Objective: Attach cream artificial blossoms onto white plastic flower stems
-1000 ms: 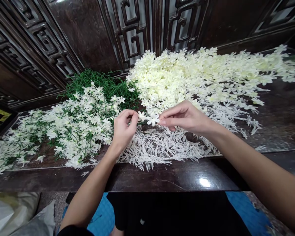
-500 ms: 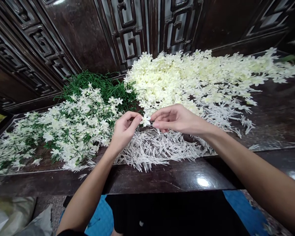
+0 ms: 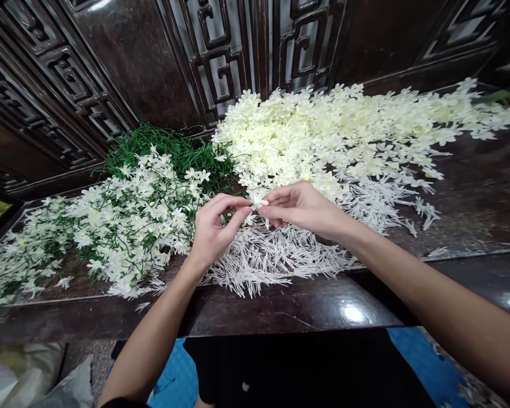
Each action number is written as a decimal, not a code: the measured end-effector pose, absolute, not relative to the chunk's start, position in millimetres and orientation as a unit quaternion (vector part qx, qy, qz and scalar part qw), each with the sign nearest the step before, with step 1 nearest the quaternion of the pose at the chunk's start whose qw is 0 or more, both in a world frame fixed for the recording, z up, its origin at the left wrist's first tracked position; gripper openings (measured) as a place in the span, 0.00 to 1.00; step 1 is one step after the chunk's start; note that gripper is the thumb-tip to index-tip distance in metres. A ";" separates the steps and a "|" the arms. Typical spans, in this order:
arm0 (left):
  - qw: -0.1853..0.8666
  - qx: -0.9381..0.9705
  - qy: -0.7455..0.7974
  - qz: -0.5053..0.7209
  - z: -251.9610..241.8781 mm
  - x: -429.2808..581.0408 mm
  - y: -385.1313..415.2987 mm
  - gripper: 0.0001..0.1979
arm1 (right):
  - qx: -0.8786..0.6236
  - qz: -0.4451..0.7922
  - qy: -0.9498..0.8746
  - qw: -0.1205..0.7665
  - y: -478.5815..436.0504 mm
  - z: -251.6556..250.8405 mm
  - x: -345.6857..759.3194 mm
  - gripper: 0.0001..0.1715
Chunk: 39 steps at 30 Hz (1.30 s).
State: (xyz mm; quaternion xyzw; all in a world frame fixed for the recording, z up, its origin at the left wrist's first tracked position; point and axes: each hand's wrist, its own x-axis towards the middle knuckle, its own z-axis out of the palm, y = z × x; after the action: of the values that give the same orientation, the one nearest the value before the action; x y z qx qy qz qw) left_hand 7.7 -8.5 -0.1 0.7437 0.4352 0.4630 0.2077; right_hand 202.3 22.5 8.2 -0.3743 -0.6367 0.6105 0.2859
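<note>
Between my two hands is a small white artificial flower (image 3: 258, 199), its petals turned partly side-on. My left hand (image 3: 221, 222) pinches at its left side, thumb and forefinger nearly together. From the right, the thumb and fingers of my right hand (image 3: 295, 205) close on the petals. Just below my fingertips lies a heap of thin white stamens (image 3: 276, 255). Behind my right hand spreads a large pile of cream-white flower heads (image 3: 289, 136). Beside my left hand is a pile of white flowers on green stems (image 3: 131, 226).
A tangle of bare green stems (image 3: 161, 147) lies behind the stemmed flowers. Everything rests on a dark, glossy wooden bench (image 3: 280, 309) against a carved lattice back (image 3: 221, 56). Pale bags (image 3: 29, 368) sit on the floor at lower left, near a blue seat (image 3: 176, 374).
The flower has turned from facing the camera to partly side-on and shifted slightly right and up. My fingers have closed in around it.
</note>
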 end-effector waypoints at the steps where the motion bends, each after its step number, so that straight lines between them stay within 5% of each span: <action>1: 0.208 0.754 0.431 0.451 -0.7 7.8 -8.4 0.04 | -0.366 0.617 -0.637 0.281 21.8 8.3 201.6 0.10; 15: 0.317 0.706 0.443 0.452 -4.9 9.7 -8.3 0.03 | -0.329 0.633 -0.644 0.277 19.8 8.8 202.6 0.08; 23: 0.428 0.646 0.421 0.471 -4.9 4.7 -4.1 0.04 | -0.350 0.593 -0.576 0.442 18.6 18.6 204.6 0.12; 39: 0.518 0.585 0.426 0.456 -4.0 4.2 -6.0 0.06 | -0.357 0.439 -0.641 0.519 7.0 9.7 192.7 0.09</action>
State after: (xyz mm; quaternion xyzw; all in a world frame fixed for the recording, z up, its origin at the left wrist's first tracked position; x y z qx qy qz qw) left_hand 4.2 -6.0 -4.0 0.5854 0.4259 0.4561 0.5176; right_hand 192.7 7.0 9.7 -0.3574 -0.6408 0.4386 0.5189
